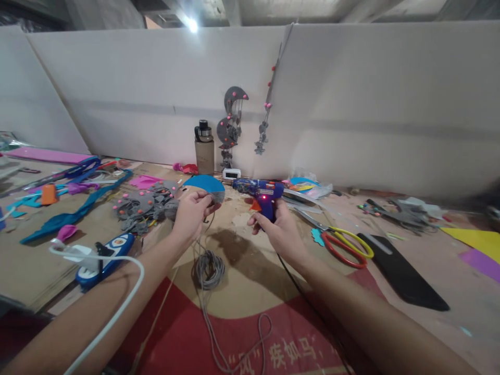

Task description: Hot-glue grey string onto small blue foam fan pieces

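Pinched in the fingers of my left hand [192,211] is a rounded felt piece [206,183], blue with a grey part along its lower right edge. A thin grey cord runs down from near that hand to a coil of grey cord [210,269] on the board below. My right hand [282,229] is wrapped round the handle of a blue hot glue gun [258,188], which has an orange trigger and a lit red light. Its nozzle points left, close to the felt piece but apart from it. A black cable trails from the gun toward me.
Scissors [344,247] and a black phone-like slab [406,271] lie at the right. Grey felt pieces with pink balls [140,205] and a blue power strip [107,258] are at the left. A bottle [204,153] stands before the white partition [136,88], where felt garlands [230,125] hang.
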Available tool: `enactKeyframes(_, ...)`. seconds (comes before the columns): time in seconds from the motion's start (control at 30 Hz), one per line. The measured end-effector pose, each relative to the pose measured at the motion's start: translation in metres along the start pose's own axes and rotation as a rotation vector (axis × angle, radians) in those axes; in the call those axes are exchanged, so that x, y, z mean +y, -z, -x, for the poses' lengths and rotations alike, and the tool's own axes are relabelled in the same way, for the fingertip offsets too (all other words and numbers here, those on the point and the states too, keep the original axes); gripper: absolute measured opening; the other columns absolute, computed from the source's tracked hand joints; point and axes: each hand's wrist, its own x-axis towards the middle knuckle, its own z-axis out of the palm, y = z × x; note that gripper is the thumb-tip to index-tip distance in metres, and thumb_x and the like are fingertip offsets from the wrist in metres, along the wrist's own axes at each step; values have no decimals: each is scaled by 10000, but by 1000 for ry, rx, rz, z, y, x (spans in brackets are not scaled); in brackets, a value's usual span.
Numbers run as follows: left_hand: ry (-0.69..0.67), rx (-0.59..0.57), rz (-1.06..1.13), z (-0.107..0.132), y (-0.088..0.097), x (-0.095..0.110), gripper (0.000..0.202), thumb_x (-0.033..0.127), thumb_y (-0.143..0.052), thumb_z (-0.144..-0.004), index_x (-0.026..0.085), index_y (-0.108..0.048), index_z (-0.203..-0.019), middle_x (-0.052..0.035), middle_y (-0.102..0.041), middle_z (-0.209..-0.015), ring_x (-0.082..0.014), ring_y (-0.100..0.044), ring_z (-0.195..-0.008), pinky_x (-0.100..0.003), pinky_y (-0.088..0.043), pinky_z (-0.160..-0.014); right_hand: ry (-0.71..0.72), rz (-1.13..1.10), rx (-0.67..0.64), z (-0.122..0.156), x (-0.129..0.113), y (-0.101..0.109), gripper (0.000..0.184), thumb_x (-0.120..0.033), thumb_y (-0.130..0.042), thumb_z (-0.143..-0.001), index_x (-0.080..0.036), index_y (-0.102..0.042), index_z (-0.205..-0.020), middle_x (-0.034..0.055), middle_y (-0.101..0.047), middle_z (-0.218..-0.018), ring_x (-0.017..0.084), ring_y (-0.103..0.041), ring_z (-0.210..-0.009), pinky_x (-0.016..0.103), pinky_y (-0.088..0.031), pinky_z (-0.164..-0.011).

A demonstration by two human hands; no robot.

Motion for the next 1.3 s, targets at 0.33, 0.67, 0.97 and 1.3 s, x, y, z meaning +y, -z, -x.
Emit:
enactKeyframes(0.33,19,26,-47,6,-3,-5,224,228,-734,-596,146,-531,-642,22,-554,-642,-96,-586,-629,-294,-547,-714,193,459,1,11,-3,-6,229,-277,-478,-848,-185,-517,-1054,81,-594,-1036,182,-548,-945,361,-428,-880)
enactKeyframes(0.67,33,-6,-20,9,-5,-8,225,215,-727,-603,140,-516,-616,17,-543,-664,-83,-563,-620,-309,-553,-721,188,526,-10,13,0,-9,204,-276,-452,-852,-192,-520,-1024,75,-603,-995,189,-561,-901,350,-432,-845)
enactKeyframes(0.97,29,-17,-44,10,-6,-8,220,227,-731,-603,132,-534,-624,12,-547,-672,-78,-557,-624,-303,-551,-728,152,551,-35,14,-1,-9,194,-294,-451,-856,-183,-515,-1001,79,-597,-968,200,-559,-880,349,-435,-808)
enactKeyframes(1.3,16,7,-44,10,-6,-9,230,230,-737,-588,138,-530,-628,20,-543,-645,-77,-547,-604,-322,-553,-739,162,548,-1,13,2,-9,189,-290,-460,-847,-189,-503,-1001,76,-597,-942,203,-559,-847,358,-445,-786)
